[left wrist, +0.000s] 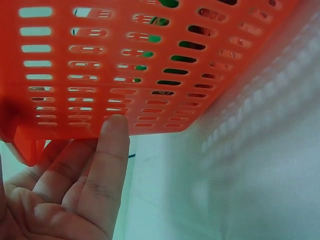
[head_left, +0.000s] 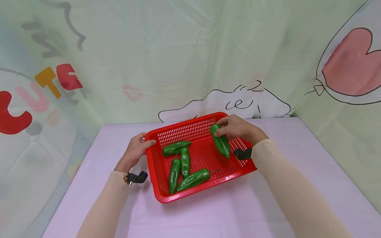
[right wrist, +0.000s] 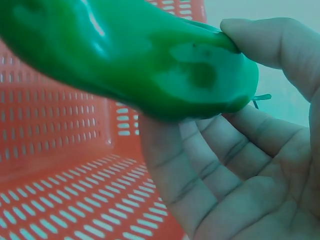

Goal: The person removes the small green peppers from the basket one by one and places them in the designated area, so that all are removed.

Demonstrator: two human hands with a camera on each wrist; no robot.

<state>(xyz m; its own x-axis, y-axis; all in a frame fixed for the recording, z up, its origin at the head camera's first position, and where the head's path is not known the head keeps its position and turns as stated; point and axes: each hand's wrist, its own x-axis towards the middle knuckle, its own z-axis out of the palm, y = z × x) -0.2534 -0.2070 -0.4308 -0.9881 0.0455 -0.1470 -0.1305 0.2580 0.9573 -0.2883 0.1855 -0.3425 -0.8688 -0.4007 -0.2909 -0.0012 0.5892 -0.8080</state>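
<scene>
A red perforated plastic basket (head_left: 160, 197) is turned at an angle over the table. My left hand (head_left: 137, 149) grips its left end, thumb over the rim and fingers against the outer wall, as the left wrist view shows from below. My right hand (head_left: 236, 127) pinches a glossy green pepper (head_left: 221, 142) between thumb and fingers, above the basket's right part. In the right wrist view this green pepper (right wrist: 130, 60) lies across the fingers, a thin stem showing past its thick end. Several other green peppers (head_left: 185, 162) lie in the basket's left half and along its front wall.
The table (head_left: 190, 221) has a pale lilac cover. Behind it and at both sides hangs a light green curtain (head_left: 190, 59) printed with letters, a heart balloon and line drawings. A black wrist camera (head_left: 138, 177) sits near the basket's left wall.
</scene>
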